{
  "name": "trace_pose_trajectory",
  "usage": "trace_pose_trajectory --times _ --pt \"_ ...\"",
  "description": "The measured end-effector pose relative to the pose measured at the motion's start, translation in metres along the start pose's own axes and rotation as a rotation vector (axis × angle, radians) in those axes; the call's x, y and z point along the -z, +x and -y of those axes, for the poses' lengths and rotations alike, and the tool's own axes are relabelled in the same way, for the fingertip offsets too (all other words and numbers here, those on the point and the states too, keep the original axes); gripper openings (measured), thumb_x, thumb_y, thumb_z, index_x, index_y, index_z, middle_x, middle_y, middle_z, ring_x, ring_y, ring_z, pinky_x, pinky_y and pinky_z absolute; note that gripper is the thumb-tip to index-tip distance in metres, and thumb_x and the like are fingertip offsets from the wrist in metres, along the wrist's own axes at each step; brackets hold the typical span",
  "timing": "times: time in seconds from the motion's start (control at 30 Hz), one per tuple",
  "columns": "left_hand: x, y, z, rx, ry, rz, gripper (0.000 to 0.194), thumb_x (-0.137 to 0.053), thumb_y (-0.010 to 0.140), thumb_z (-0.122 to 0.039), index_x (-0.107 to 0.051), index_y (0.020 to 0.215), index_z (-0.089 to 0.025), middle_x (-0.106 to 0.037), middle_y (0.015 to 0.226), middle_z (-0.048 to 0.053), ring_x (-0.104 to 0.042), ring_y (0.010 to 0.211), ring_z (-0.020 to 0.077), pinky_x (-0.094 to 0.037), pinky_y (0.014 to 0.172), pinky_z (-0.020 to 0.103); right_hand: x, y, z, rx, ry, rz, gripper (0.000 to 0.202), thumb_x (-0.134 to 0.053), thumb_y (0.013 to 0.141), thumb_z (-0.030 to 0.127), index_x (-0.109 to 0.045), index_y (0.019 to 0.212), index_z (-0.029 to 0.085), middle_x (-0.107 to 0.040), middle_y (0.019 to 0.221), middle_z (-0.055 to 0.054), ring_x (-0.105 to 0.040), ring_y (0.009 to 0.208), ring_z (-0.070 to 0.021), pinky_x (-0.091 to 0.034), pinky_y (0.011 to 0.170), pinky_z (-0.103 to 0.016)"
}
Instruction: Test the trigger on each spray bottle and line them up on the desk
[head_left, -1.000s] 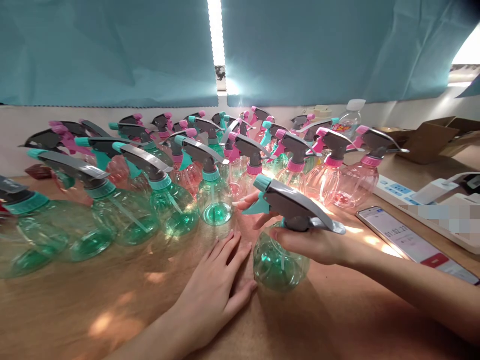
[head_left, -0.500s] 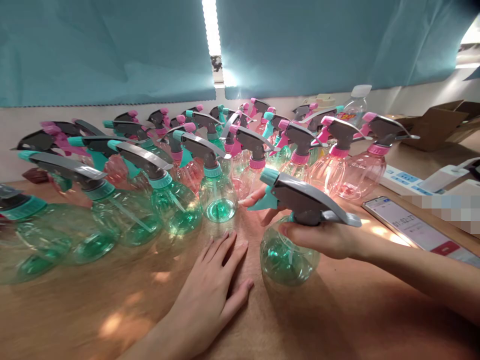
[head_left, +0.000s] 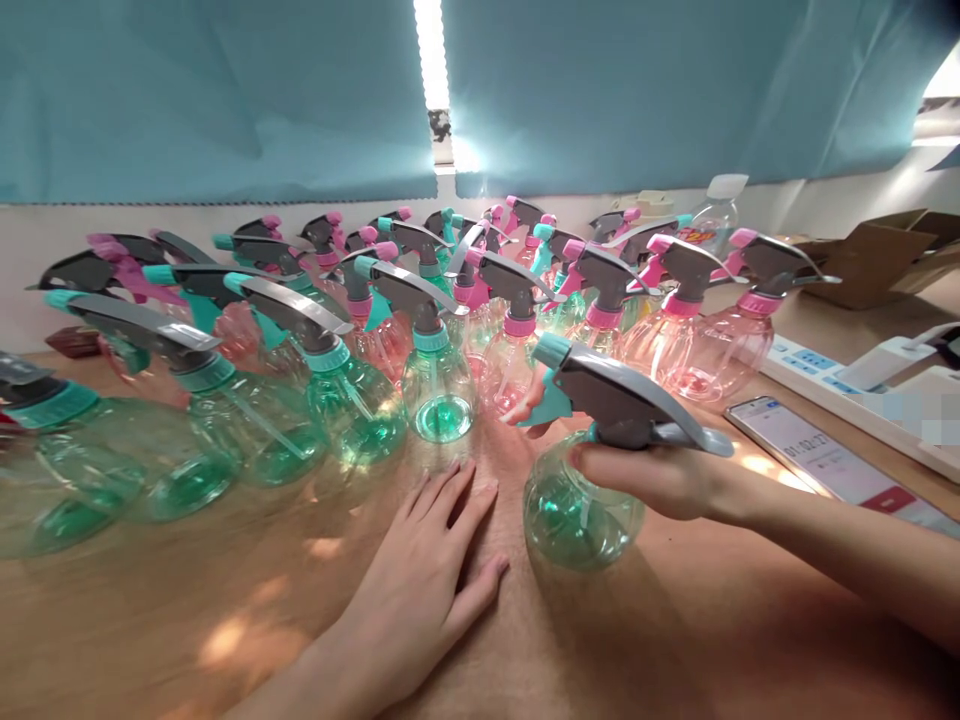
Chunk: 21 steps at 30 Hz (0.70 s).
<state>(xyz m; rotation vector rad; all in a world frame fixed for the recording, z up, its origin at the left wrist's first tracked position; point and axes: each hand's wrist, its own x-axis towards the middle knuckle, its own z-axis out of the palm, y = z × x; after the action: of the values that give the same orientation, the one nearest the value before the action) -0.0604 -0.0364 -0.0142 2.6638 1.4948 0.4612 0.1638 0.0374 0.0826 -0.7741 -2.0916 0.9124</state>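
My right hand (head_left: 652, 480) is closed around the neck of a green spray bottle (head_left: 581, 520), with its grey head and teal nozzle pointing to the left. Some of the fingers show behind the teal trigger. The bottle is upright, close to the tabletop; whether its base touches cannot be made out. My left hand (head_left: 431, 580) lies flat on the wooden table (head_left: 247, 610), fingers spread, holding nothing. Just beyond its fingertips stands another green spray bottle (head_left: 439, 390). More green spray bottles (head_left: 356, 410) stand in a row to the left.
Pink spray bottles (head_left: 720, 345) and green ones crowd the back. A phone (head_left: 840, 460) showing a timer lies at the right beside a white power strip (head_left: 825, 380). Behind are a cardboard box (head_left: 885, 255) and a clear plastic bottle (head_left: 716, 215). A teal cloth (head_left: 225, 100) hangs behind.
The view has shifted very slightly. My right hand still grips the green spray bottle in nearly the same place, and my left hand stays flat on the table.
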Motion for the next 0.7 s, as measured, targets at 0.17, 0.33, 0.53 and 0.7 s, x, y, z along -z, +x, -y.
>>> trace_pose_trajectory --times 0.17,0.33,0.53,0.7 --pt "0.001 0.001 0.001 0.001 0.008 0.003 0.050 -0.043 0.100 -0.041 -0.039 0.145 -0.020 -0.041 0.150 0.013 -0.036 0.136 0.0314 -0.034 0.109 0.052 0.002 -0.004 -0.002 -0.045 -0.031 0.021 0.014 -0.052 0.067 0.012 -0.054 0.077 0.022 -0.030 0.050 0.010 -0.027 0.042 -0.0064 -0.026 0.037 -0.019" --pt "0.003 0.002 0.000 -0.004 0.008 0.005 0.049 -0.045 0.099 -0.040 -0.041 0.144 -0.020 -0.043 0.147 0.013 -0.038 0.135 0.0315 -0.034 0.109 0.052 0.003 -0.007 -0.008 -0.078 -0.072 -0.002 0.007 -0.056 0.072 0.017 -0.053 0.073 0.023 -0.033 0.052 0.009 -0.030 0.043 -0.0069 -0.029 0.039 -0.019" --pt "0.003 0.002 -0.001 -0.012 0.014 0.004 0.050 -0.045 0.099 -0.040 -0.041 0.143 -0.019 -0.045 0.146 0.015 -0.038 0.135 0.0318 -0.034 0.109 0.052 0.000 -0.003 -0.009 -0.040 0.016 0.012 0.033 -0.053 0.070 0.012 -0.064 0.098 0.025 -0.051 0.058 0.005 -0.036 0.043 -0.0088 -0.034 0.041 -0.022" --pt "0.004 0.002 0.000 -0.009 0.011 0.009 0.049 -0.046 0.099 -0.040 -0.042 0.143 -0.018 -0.044 0.146 0.015 -0.038 0.135 0.0318 -0.035 0.108 0.053 0.000 -0.006 -0.017 -0.034 0.052 0.015 0.050 -0.053 0.074 0.011 -0.061 0.120 0.028 -0.070 0.084 -0.001 -0.054 0.054 -0.0121 -0.046 0.051 -0.026"
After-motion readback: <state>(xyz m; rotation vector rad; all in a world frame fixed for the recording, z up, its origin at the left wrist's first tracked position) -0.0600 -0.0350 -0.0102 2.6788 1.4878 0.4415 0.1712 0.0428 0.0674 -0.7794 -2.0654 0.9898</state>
